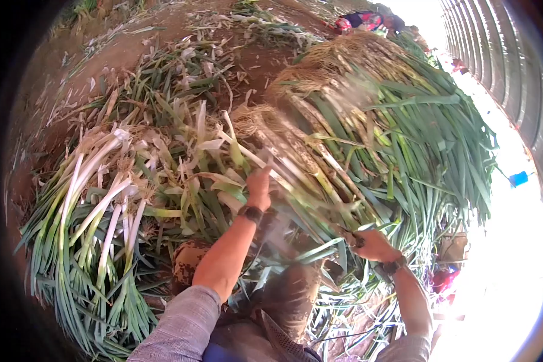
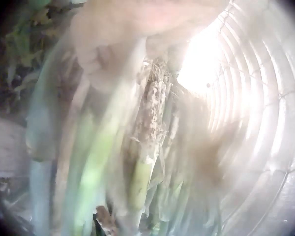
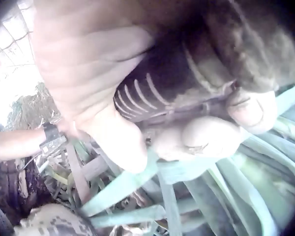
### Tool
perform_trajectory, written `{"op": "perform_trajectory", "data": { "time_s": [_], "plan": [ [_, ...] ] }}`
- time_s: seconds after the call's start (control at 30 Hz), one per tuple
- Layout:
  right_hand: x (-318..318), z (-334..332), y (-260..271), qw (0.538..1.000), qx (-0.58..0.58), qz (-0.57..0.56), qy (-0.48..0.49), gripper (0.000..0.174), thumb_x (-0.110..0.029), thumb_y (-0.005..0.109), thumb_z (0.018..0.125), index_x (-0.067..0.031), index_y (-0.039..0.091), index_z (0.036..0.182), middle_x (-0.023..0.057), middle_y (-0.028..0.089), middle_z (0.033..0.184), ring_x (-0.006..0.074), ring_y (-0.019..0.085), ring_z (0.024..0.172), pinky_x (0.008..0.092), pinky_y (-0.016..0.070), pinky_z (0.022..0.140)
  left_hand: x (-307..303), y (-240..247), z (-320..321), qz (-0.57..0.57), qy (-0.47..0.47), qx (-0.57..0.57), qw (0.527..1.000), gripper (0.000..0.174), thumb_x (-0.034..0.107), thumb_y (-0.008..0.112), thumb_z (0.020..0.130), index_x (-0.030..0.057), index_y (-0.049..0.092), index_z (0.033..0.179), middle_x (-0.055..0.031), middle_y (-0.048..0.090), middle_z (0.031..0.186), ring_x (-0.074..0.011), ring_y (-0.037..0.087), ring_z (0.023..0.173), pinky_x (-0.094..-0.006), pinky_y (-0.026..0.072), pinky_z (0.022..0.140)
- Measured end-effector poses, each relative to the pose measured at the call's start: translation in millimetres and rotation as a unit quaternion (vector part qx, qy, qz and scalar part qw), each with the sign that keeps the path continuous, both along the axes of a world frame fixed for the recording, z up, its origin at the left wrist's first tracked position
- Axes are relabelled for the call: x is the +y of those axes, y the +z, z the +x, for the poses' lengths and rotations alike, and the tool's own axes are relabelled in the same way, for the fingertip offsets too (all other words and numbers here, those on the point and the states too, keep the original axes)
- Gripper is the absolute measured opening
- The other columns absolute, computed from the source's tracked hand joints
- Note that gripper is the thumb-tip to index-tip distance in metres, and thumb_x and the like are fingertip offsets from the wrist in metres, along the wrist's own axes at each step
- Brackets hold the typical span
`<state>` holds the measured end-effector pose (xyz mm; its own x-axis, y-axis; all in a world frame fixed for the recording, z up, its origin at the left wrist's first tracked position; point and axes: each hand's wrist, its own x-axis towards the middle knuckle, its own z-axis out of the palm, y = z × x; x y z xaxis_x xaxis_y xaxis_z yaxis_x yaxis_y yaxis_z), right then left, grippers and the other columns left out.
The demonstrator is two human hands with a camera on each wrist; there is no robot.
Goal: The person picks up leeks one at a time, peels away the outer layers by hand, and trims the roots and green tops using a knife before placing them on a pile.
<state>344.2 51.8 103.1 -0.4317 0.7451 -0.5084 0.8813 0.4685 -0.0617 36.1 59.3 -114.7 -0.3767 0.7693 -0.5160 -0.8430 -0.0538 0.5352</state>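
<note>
The left hand (image 1: 259, 188) grips a pale leek stalk (image 1: 245, 151) among the stems in front of the person. Close up and blurred in the left wrist view, the same hand (image 2: 113, 44) curls round stalks with a light green stem (image 2: 96, 162) below it. The right hand (image 1: 375, 246) is further right, over the green leaves. In the right wrist view its fingers (image 3: 206, 137) wrap a dark ridged handle (image 3: 157, 88); leek leaves (image 3: 196, 172) lie below. What the handle belongs to cannot be made out.
Cleaned leeks (image 1: 111, 223) lie at the left. Rooted, soil-marked leeks (image 1: 404, 108) form a large pile at the upper right. Loose trimmings (image 1: 175, 78) cover the ground behind. Another person's patterned clothing (image 1: 365, 21) shows at the top, beside a ribbed cover (image 1: 501, 60).
</note>
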Motion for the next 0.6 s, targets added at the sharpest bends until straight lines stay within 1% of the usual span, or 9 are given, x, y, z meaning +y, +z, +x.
{"op": "perform_trajectory", "data": {
  "time_s": [0.13, 0.17, 0.2, 0.3, 0.33, 0.37, 0.4, 0.5, 0.6],
  "plan": [
    [-26, 13, 7, 0.998, 0.019, 0.057, -0.010, 0.031, -0.038, 0.065, 0.082, -0.0087, 0.069, 0.093, 0.0182, 0.068, 0.078, 0.0387, 0.064, 0.072, 0.0469, 0.0498, 0.067, -1, 13, -1, -0.003, 0.064, 0.072, 0.995, 0.043, 0.027, 0.076, 0.086, 0.0015, 0.058, 0.115, -0.0082, 0.061, 0.102, -0.0204, 0.063, 0.085, -0.0389, 0.0626, 0.064],
    [-32, 8, 10, 0.997, 0.031, 0.059, -0.031, 0.029, -0.037, 0.066, 0.081, -0.0095, 0.069, 0.092, 0.0179, 0.067, 0.077, 0.0389, 0.065, 0.072, 0.0473, 0.0498, 0.067, -3, 16, -8, 0.009, 0.040, 0.059, 0.997, 0.047, 0.030, 0.078, 0.085, 0.0005, 0.058, 0.116, -0.0090, 0.060, 0.105, -0.0205, 0.063, 0.087, -0.0393, 0.0634, 0.066],
    [-35, 3, 14, 0.996, 0.044, 0.062, -0.049, 0.028, -0.036, 0.066, 0.081, -0.0102, 0.069, 0.091, 0.0176, 0.067, 0.075, 0.0390, 0.065, 0.072, 0.0478, 0.0498, 0.067, -9, 37, -11, 0.010, 0.069, 0.074, 0.995, 0.046, 0.031, 0.077, 0.085, 0.0001, 0.060, 0.114, -0.0075, 0.061, 0.102, -0.0196, 0.063, 0.086, -0.0391, 0.0636, 0.066],
    [-25, 8, -5, 0.993, 0.062, 0.102, 0.004, 0.026, -0.035, 0.066, 0.081, -0.0104, 0.069, 0.088, 0.0173, 0.066, 0.073, 0.0400, 0.064, 0.072, 0.0500, 0.0490, 0.067, -7, 30, -23, 0.030, 0.076, 0.102, 0.991, 0.049, 0.033, 0.077, 0.085, 0.0013, 0.059, 0.118, -0.0067, 0.061, 0.101, -0.0190, 0.063, 0.087, -0.0397, 0.0638, 0.069],
    [-22, 3, -5, 0.992, 0.060, 0.112, 0.025, 0.025, -0.035, 0.065, 0.082, -0.0104, 0.068, 0.088, 0.0175, 0.066, 0.073, 0.0408, 0.063, 0.072, 0.0510, 0.0484, 0.068, -8, 29, -25, 0.051, 0.050, 0.085, 0.994, 0.050, 0.034, 0.077, 0.085, 0.0023, 0.058, 0.119, -0.0070, 0.061, 0.101, -0.0200, 0.063, 0.089, -0.0407, 0.0640, 0.069],
    [-23, -4, -7, 0.990, 0.072, 0.119, 0.012, 0.022, -0.031, 0.063, 0.082, -0.0099, 0.067, 0.086, 0.0182, 0.067, 0.076, 0.0426, 0.063, 0.074, 0.0526, 0.0470, 0.068, -7, 28, -27, 0.073, 0.023, 0.069, 0.995, 0.051, 0.035, 0.077, 0.085, 0.0033, 0.058, 0.120, -0.0073, 0.061, 0.102, -0.0210, 0.064, 0.090, -0.0416, 0.0642, 0.070],
    [-20, -12, -12, 0.990, 0.076, 0.120, 0.012, 0.022, -0.031, 0.063, 0.082, -0.0099, 0.067, 0.086, 0.0182, 0.067, 0.076, 0.0426, 0.063, 0.074, 0.0526, 0.0470, 0.068, -10, 35, -28, 0.073, 0.023, 0.073, 0.994, 0.051, 0.035, 0.077, 0.085, 0.0033, 0.058, 0.120, -0.0073, 0.061, 0.102, -0.0210, 0.064, 0.090, -0.0416, 0.0642, 0.070],
    [-5, -24, -31, 0.981, 0.115, 0.154, 0.031, 0.020, -0.025, 0.064, 0.078, -0.0095, 0.065, 0.090, 0.0194, 0.067, 0.079, 0.0432, 0.063, 0.077, 0.0540, 0.0467, 0.070, -20, 48, -27, 0.055, 0.016, 0.036, 0.998, 0.050, 0.037, 0.075, 0.086, 0.0037, 0.058, 0.120, -0.0093, 0.061, 0.107, -0.0273, 0.063, 0.103, -0.0459, 0.0634, 0.077],
    [3, -28, -40, 0.979, 0.121, 0.141, 0.083, 0.019, -0.026, 0.062, 0.080, -0.0102, 0.066, 0.091, 0.0197, 0.066, 0.077, 0.0427, 0.063, 0.076, 0.0534, 0.0473, 0.070, -12, 31, -33, 0.041, 0.024, 0.047, 0.998, 0.051, 0.036, 0.075, 0.087, 0.0027, 0.057, 0.121, -0.0099, 0.059, 0.112, -0.0287, 0.061, 0.106, -0.0483, 0.0628, 0.081]
  ]
}}
